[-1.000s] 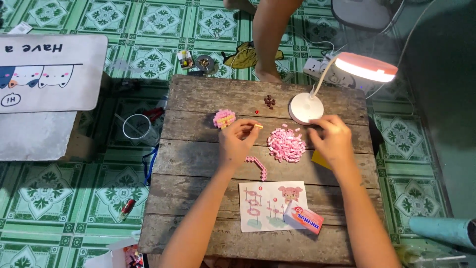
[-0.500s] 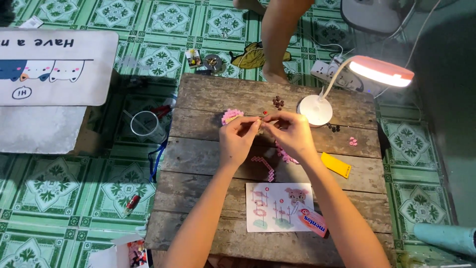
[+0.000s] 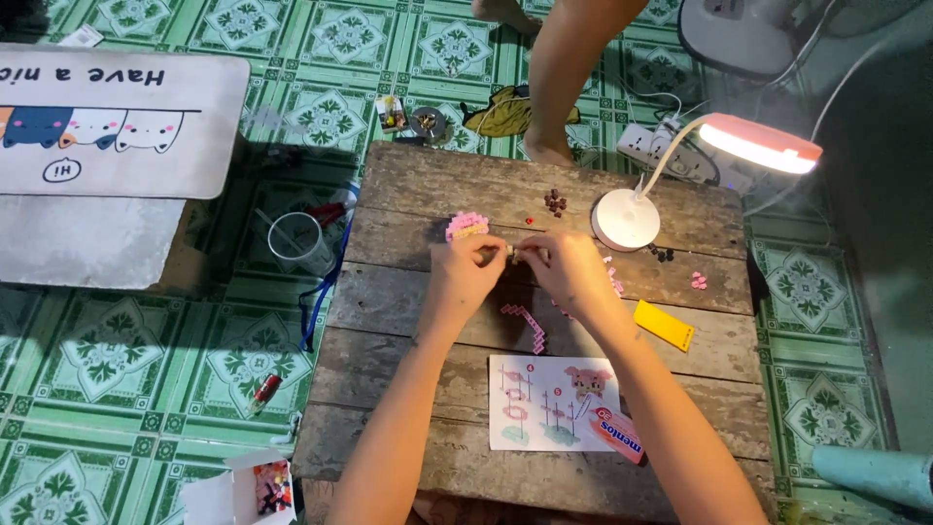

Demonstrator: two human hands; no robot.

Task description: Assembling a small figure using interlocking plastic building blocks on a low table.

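At the far left, a white rounded mat with cartoon cats (image 3: 107, 122) lies on the green patterned tile floor (image 3: 126, 360), with a grey slab (image 3: 87, 243) just nearer. Near the left edge of the table, a clear plastic cup (image 3: 296, 241) stands on the floor beside a blue cord (image 3: 321, 297); a small red object (image 3: 264, 391) lies nearer, and an open white cardboard box (image 3: 243, 491) sits at the near edge.

The weathered wooden plank table (image 3: 408, 292) fills the middle. On its far left part rests a small pink built block piece (image 3: 466, 226). Just right of it, the left hand (image 3: 465, 274) and the right hand (image 3: 569, 272) meet fingertip to fingertip, each with fingers curled, together pinching a tiny pale building piece (image 3: 509, 252) held just above the table. Nearer, between the forearms, lies a short pink stepped strip of blocks (image 3: 525, 323). Nearer still is a white printed instruction sheet with pink figures (image 3: 544, 403), and a pink and blue candy roll (image 3: 618, 434) lies on its right near corner.

Far of the hands sit a cluster of dark red small pieces (image 3: 555, 201) and one red bead (image 3: 530, 221). Right of the hands stands a white desk lamp with a round base (image 3: 625, 219), its pink head lit. A yellow flat plastic tool (image 3: 664, 325) lies to the right, near a few loose pink pieces (image 3: 698, 282). Beyond the table, another person's bare leg (image 3: 564, 78) stands on the floor, beside a white power strip (image 3: 649, 146).
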